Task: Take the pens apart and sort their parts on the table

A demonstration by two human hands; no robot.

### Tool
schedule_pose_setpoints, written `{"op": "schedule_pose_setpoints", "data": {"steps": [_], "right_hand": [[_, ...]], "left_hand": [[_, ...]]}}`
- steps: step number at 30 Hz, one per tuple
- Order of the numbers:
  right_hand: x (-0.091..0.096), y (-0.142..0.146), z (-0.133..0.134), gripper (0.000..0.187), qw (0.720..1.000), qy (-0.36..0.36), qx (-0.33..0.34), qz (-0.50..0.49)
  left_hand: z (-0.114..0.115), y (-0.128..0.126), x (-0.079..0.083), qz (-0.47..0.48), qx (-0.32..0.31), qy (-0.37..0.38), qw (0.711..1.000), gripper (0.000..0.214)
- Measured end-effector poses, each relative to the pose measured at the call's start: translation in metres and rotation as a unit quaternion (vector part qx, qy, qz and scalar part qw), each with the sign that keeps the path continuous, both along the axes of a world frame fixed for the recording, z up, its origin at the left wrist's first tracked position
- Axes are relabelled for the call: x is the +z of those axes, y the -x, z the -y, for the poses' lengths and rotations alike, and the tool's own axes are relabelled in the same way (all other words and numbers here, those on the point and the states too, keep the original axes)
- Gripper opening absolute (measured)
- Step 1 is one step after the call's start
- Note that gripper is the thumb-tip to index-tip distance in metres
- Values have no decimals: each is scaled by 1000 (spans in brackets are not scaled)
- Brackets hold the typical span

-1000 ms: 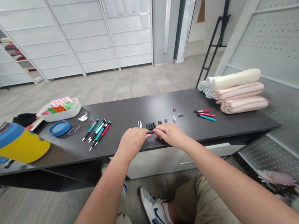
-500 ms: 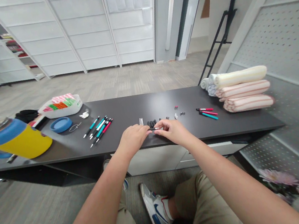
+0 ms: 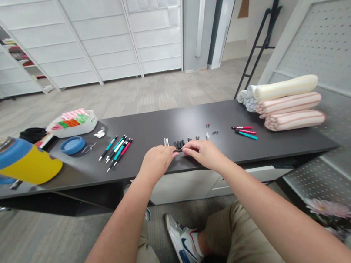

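Note:
A short black pen grip is held level between both hands, just above the table's front part. My left hand pinches one end of it. At the other end, the closed fingertips of my right hand cover the tip. Several more black pen grips lie side by side just beyond my fingers. White thin sticks lie left of them. Small dark parts are partly hidden behind my right hand. Farther right lie small silvery parts and tiny red pieces.
Several pens lie to the left, and red and teal pen barrels to the right. Rolled towels are stacked at the right end. A yellow and blue mug, a blue lid and a white basket stand left.
The fingertips of my right hand have closed in on the grip's end and now cover the silvery tip that showed before. The view has shifted slightly.

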State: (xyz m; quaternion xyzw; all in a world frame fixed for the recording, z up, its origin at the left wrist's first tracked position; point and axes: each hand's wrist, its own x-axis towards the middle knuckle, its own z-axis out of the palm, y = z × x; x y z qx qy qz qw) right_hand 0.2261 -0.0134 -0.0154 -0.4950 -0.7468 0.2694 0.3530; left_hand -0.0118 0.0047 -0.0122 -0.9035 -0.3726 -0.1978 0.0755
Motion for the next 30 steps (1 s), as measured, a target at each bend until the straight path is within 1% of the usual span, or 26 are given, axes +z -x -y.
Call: {"op": "schedule_pose_setpoints", "data": {"steps": [3,6,8,10,13,21,24,27,30], "right_hand": [[-3,-1,-1,17,1000,8,-13,-21],[-5,-1,-2,24,999,14,-19,-34],[-4,-1,-2,26,999,16,-17,-31],[-2,-1,-1,21,1000,7,-7,-15],[1,-2,1,20,1000,-4,-3,-4],[-3,-4,1,26,998,-5,-33,-46],[-4,-6,2,31,996,-3,-58,-69],[-8,-17,8,34,992,9,-88,-87],[-13,-42,17,34,991,10,-128,-49]], "left_hand": [[-1,0,-1,1,-1,3,1000,32],[-1,1,-2,5,0,2,1000,32],[-2,0,-2,5,0,-1,1000,31],[-1,0,-1,4,-2,-3,1000,31],[-1,0,0,4,-5,-7,1000,30],[-1,1,-1,15,-4,-6,1000,30],[-2,1,0,21,-1,-1,1000,30],[-2,1,1,23,2,7,1000,30],[-2,1,1,31,-1,11,999,30]]}}
